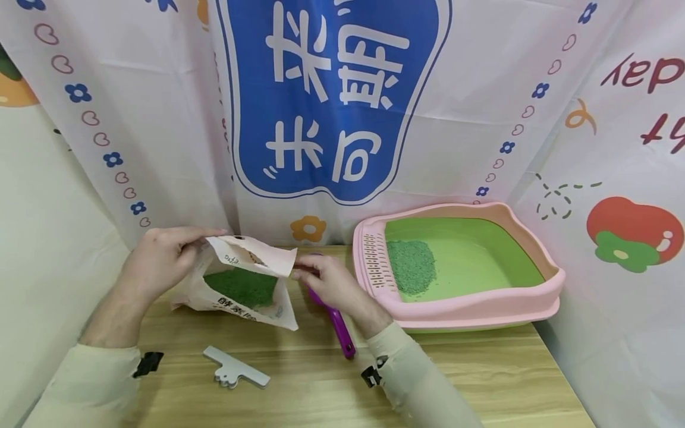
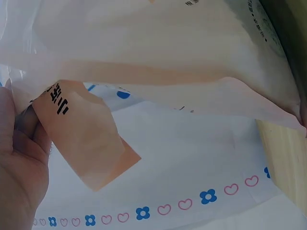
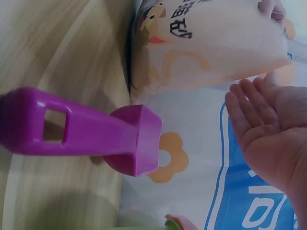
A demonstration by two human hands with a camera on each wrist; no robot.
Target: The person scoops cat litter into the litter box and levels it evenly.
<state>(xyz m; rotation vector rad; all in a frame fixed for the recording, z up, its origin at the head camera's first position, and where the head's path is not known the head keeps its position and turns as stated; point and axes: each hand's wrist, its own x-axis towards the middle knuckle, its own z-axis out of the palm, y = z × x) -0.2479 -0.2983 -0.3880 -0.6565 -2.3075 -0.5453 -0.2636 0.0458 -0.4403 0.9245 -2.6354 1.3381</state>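
Observation:
An opened cat litter bag (image 1: 235, 309), pale with black print, stands at the left of the table with green litter (image 1: 243, 285) visible inside. My left hand (image 1: 160, 261) grips the left corner of its mouth, and in the left wrist view the left hand (image 2: 24, 153) has thumb and fingers on either side of the edge. At the opposite corner my right hand (image 1: 334, 282) pinches the bag's rim; the right wrist view shows the right hand (image 3: 273, 124) at that edge. A purple scoop (image 1: 339, 333) lies just below my right hand, its head partly hidden by it.
A pink and green litter box (image 1: 476, 312) sits at the right, with a patch of green litter (image 1: 412, 267) at its left end. A grey clip (image 1: 235, 365) lies on the wooden table (image 1: 299, 398) in front of the bag. Printed curtains (image 1: 176, 119) hang behind.

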